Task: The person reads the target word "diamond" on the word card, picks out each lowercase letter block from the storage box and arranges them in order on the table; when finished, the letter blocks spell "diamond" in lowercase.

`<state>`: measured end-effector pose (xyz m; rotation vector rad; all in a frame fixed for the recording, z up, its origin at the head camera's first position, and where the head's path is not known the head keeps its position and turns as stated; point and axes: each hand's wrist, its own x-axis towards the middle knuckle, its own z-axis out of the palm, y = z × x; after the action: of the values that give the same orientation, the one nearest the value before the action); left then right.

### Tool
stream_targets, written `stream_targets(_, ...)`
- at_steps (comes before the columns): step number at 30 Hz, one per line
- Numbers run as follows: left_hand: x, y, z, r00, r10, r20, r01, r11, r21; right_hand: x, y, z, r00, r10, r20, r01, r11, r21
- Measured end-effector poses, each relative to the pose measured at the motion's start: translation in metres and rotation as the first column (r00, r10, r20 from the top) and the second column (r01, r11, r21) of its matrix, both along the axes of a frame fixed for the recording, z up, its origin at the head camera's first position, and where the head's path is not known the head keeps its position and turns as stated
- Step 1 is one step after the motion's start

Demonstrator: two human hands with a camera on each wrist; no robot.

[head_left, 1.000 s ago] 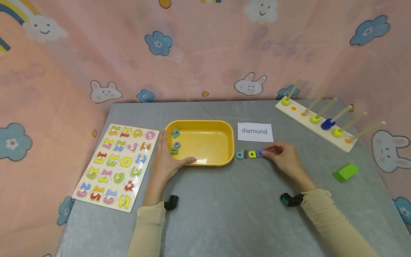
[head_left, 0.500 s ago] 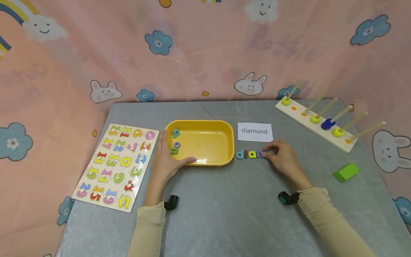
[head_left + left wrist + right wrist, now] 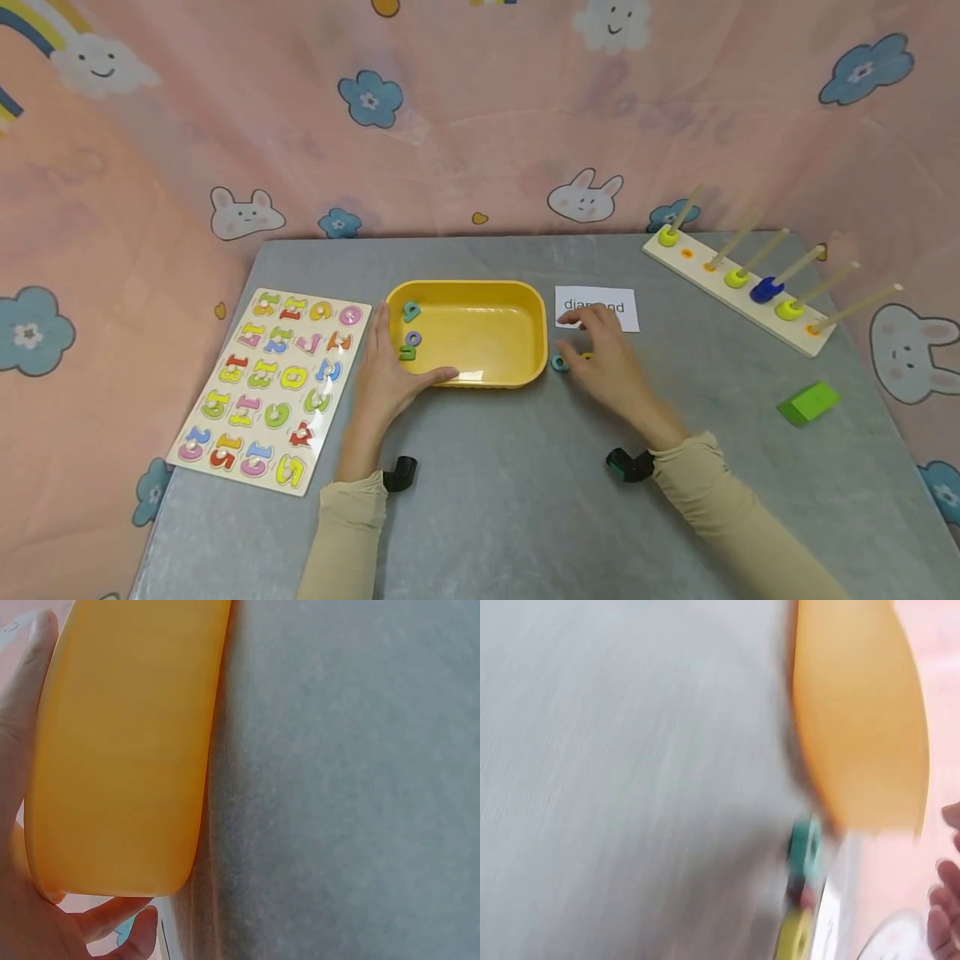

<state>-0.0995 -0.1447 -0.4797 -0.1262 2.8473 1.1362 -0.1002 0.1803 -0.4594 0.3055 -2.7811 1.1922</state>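
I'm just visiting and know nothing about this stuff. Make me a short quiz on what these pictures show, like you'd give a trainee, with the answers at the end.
1. How many letter pieces lie in the yellow tray?
2. True or false: the green block lies on the gray table, outside the tray.
3. Which hand touches the tray? (A) left, (B) right, (C) neither.

Key:
1. Three.
2. True.
3. A: the left hand is at its near left corner, thumb along the near side.
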Motion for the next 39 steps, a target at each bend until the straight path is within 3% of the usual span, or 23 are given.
stream_targets(4,-0.001,0.0,-0.001,1.0,0.0,-0.014,0.0,1.0,-0.004,-0.002,-0.034,0.005,0.984,0.174,-0.033,-0.175,0.985,-0.015)
stream_targets(8,-0.001,0.001,-0.001,1.0,-0.004,-0.026,0.004,1.0,-0.014,-0.008,-0.065,0.007,0.953,0.299,0.051,-0.302,0.952,0.059)
stream_targets(12,-0.001,0.0,0.0,0.999,-0.01,-0.032,0.009,1.0,-0.017,-0.016,-0.092,0.006,0.914,0.367,0.171,-0.392,0.908,0.147)
stream_targets(17,-0.002,-0.001,-0.001,0.999,-0.009,-0.043,0.009,1.0,-0.013,-0.034,-0.118,-0.002,0.843,0.475,0.254,-0.511,0.854,0.1)
stream_targets(20,-0.002,-0.001,-0.001,0.999,-0.013,-0.047,0.012,1.0,-0.014,-0.042,-0.127,-0.008,0.821,0.497,0.279,-0.537,0.839,0.084)
stream_targets(31,-0.001,-0.001,-0.002,0.998,-0.024,-0.057,0.022,0.999,-0.028,-0.055,-0.147,-0.018,0.819,0.487,0.303,-0.548,0.82,0.162)
stream_targets(39,-0.001,-0.001,-0.003,0.999,-0.016,-0.035,0.014,0.999,-0.036,-0.056,-0.136,-0.02,0.865,0.434,0.251,-0.485,0.85,0.203)
